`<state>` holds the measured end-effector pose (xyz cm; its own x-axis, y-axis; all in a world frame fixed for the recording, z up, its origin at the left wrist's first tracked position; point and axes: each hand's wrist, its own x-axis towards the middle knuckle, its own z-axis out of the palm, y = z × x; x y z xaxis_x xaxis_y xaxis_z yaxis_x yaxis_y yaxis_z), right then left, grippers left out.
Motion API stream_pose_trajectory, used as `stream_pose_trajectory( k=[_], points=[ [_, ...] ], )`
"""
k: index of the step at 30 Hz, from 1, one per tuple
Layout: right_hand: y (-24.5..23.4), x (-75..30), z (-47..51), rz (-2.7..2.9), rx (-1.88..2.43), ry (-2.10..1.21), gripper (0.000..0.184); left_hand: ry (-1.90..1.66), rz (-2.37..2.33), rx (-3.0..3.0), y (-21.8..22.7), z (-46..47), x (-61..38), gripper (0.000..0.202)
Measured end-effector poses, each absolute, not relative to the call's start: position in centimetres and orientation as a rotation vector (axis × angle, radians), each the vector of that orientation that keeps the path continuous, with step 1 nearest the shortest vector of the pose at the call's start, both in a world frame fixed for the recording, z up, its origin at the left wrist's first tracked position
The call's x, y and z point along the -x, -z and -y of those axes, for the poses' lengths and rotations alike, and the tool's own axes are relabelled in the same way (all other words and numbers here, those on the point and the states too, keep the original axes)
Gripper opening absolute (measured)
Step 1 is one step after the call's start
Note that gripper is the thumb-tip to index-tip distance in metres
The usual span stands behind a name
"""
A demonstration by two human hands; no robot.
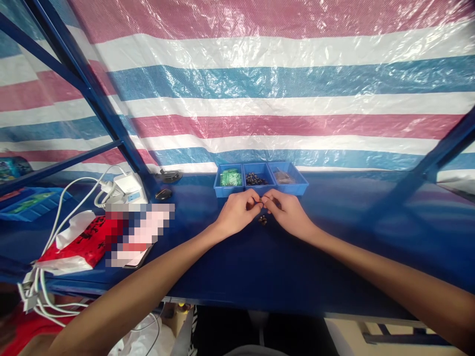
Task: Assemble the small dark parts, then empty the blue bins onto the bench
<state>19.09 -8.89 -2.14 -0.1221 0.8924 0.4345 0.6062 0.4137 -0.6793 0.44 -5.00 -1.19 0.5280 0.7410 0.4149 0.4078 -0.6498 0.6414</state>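
Note:
My left hand [240, 211] and my right hand [286, 210] meet just in front of three blue bins. Both are closed in a pinch, fingertips close together around something too small to make out. Below the fingertips, a little cluster of small dark and brass-coloured parts [262, 220] lies on the blue table. The left bin [218, 192] holds green pieces [230, 177]. In the middle bin [256, 188] are many small black parts [254, 178]. Clear plastic bags, seemingly with small contents, [282, 176] lie in the right bin [297, 188].
A red tissue pack [87, 242], a phone-like item with a blurred top [141, 259], a white power strip [131, 188] with cables and a black mouse [164, 194] occupy the left side. Another blue tray [25, 212] stands far left. Blue frame posts [122, 143] and striped sheeting [260, 104] bound the table.

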Motion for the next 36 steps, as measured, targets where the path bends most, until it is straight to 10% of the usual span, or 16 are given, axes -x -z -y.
stream_pose_trajectory(
  k=[36],
  points=[
    [1.85, -19.03, 9.13, 1.863, 1.299, -0.464, 0.031, -0.907, -0.969, -2.409, 0.97, 5.25, -0.16, 0.010]
  ],
)
